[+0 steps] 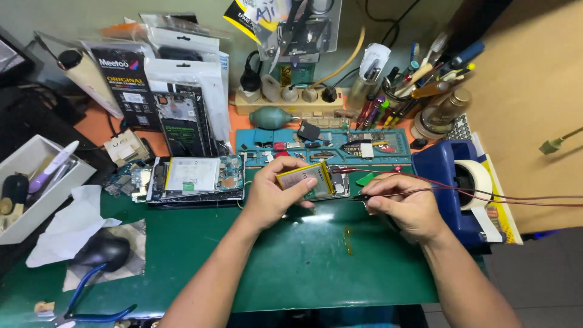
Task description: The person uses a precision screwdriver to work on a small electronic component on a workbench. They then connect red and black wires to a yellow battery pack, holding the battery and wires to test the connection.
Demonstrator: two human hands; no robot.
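My left hand (273, 195) grips a flat silver battery pack with a yellow edge (305, 179), tilted up above the green work mat (291, 255). My right hand (404, 203) pinches black probe clips (363, 197) on thin red wires (486, 193) that run off to the right; the clip tips sit just beside the battery's right end. Under the battery lies a small silver part (339, 187), mostly hidden.
An opened phone with exposed boards (194, 179) lies left of my hands. A blue tape dispenser (452, 182) stands at the right. Parts packets (176, 91), a tool cup (419, 73) and a blue parts mat (322, 143) line the back. A white bin (36, 182) and tissue (73, 222) sit at left.
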